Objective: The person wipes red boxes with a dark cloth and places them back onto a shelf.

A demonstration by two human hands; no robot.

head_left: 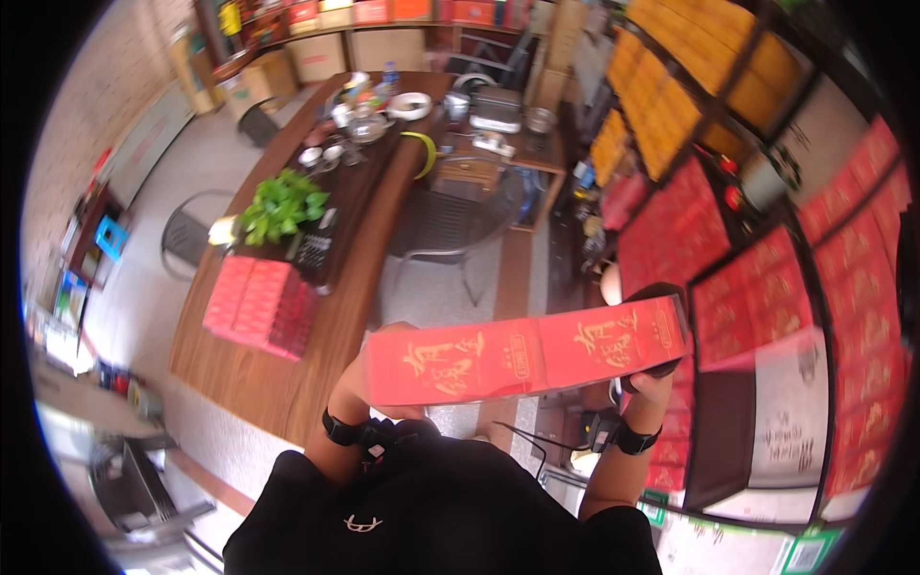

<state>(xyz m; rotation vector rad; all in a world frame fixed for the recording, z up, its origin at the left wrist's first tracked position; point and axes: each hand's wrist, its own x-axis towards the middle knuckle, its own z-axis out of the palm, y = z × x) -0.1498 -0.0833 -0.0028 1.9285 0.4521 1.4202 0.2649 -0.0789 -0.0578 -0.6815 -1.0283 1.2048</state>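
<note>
Fingers of our left hand (354,379) and right hand (653,384) grip opposite ends of one long red package (527,355), one o'clock from our body (431,498), presumably to balance its length. Red box stack (257,307): ten o'clock, on the desk (251,388), likely for reach.

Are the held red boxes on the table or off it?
Off: left hand and right hand hold the red boxes clear of the table.

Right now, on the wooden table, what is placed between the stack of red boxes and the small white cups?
In the head view, the leafy green plant stands between the red stack and the white cups.
</note>
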